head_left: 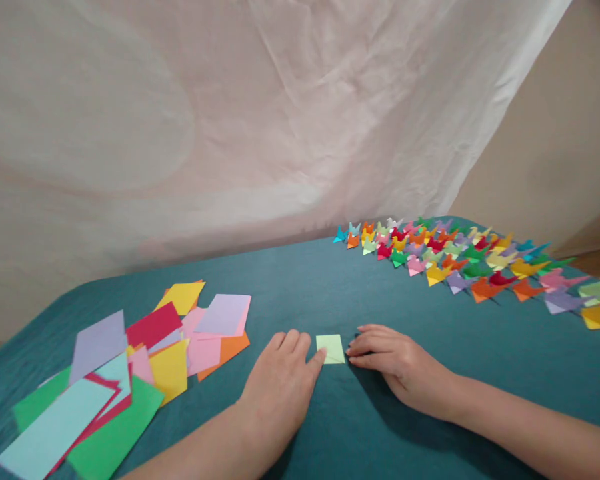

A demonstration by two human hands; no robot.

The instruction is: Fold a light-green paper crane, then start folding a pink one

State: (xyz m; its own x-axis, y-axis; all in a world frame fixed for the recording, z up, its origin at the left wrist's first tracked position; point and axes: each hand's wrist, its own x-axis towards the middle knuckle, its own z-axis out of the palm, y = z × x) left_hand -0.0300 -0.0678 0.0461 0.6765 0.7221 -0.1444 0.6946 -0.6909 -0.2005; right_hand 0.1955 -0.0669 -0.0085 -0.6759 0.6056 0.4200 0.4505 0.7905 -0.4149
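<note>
A small pale green paper square (pixel 331 351), showing crease lines, lies flat on the teal cloth in front of me. At its left edge, my left hand (pixel 281 373) rests with the thumb tip touching the paper; the other fingers are bent down towards the cloth, apart from the thumb. My right hand (pixel 397 360) lies just right of the square, its fingers extended with tips close to the paper's right edge. Nothing shows in its grasp.
Loose paper sheets, among them a light blue sheet (pixel 55 427) and a green sheet (pixel 117 427), overlap on the left. Rows of folded paper birds (pixel 437 273) stand at the back right. A pale hanging cloth (pixel 280 120) is behind the teal-covered table (pixel 300 280).
</note>
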